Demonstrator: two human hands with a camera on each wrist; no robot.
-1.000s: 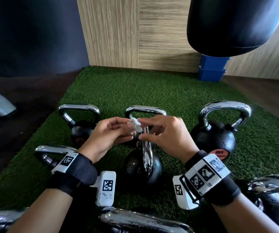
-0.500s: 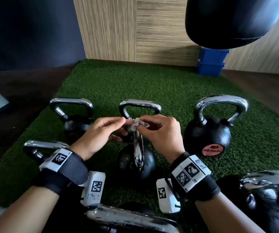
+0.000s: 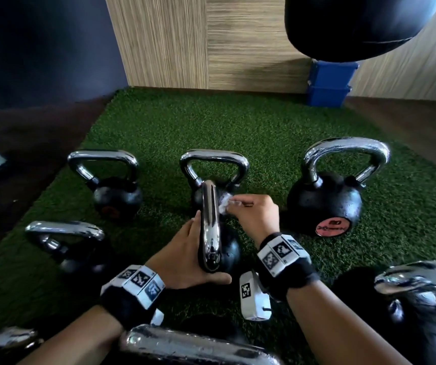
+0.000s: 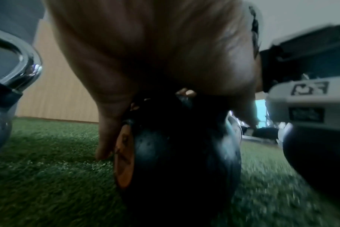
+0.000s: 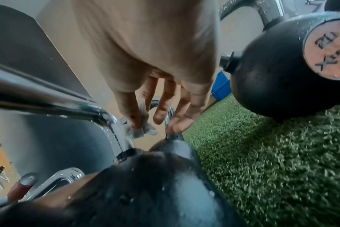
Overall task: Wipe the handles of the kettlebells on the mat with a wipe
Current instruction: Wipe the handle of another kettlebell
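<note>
Several black kettlebells with chrome handles stand on a green turf mat (image 3: 238, 127). The middle kettlebell (image 3: 227, 248) shows its handle (image 3: 209, 219) end-on. My left hand (image 3: 185, 256) grips its black ball from the left, thumb round the near side; the left wrist view shows the ball (image 4: 177, 153) under the palm. My right hand (image 3: 253, 217) pinches a small crumpled white wipe (image 3: 224, 204) between thumb and forefinger, against the far right side of that handle. In the right wrist view the wipe (image 5: 140, 130) sits beside the chrome handle (image 5: 111, 122).
Other kettlebells stand at the back left (image 3: 117, 196), back middle (image 3: 213, 162), back right (image 3: 324, 204), left (image 3: 64, 233), near right (image 3: 422, 299) and nearest me (image 3: 185, 343). A black punching bag (image 3: 356, 22) hangs above a blue box (image 3: 328, 83). Dark floor borders the mat.
Both hands held the wipe together above the middle kettlebell. My left hand has let go and dropped to grip the ball; my right hand has brought the wipe down to the handle.
</note>
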